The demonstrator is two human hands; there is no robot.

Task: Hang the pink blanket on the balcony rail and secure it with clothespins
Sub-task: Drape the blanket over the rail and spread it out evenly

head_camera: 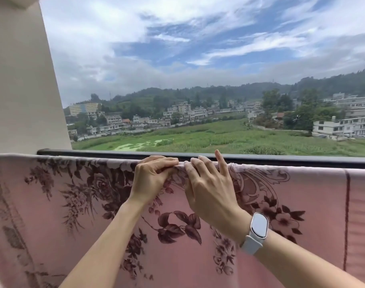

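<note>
Here, curled tight at the top fold: left hand (151,179) pinching a gathered ridge of the pink blanket (260,235) between thumb and bent fingers, knuckles up against the cloth edge. Just beside it, touching or nearly so, the right hand (210,190), thumb and three fingers bunching the same ridge, index finger straight and lifted toward the balcony rail (302,160). No clothespin visible in either hand, nor anywhere along the top edge; possibly hidden under the fingers, cannot tell.

Outward from the grip: cloth already draped, top fold running left to right, parallel to the dark rail and just in front of it, flowered face hanging down toward the viewer. Long axis of fold and rail the same, so any pin presumably to straddle both from above, across that axis. Pinched ridge directly under the fingertips, rail just beyond them, farther from the body. Both hands equally near; right index closest to the rail.

Farther out: white watch (257,227) on the right wrist, cream wall (17,80) at left, fields and houses beyond

Likely stage: draping done, pinning not yet evident
</note>
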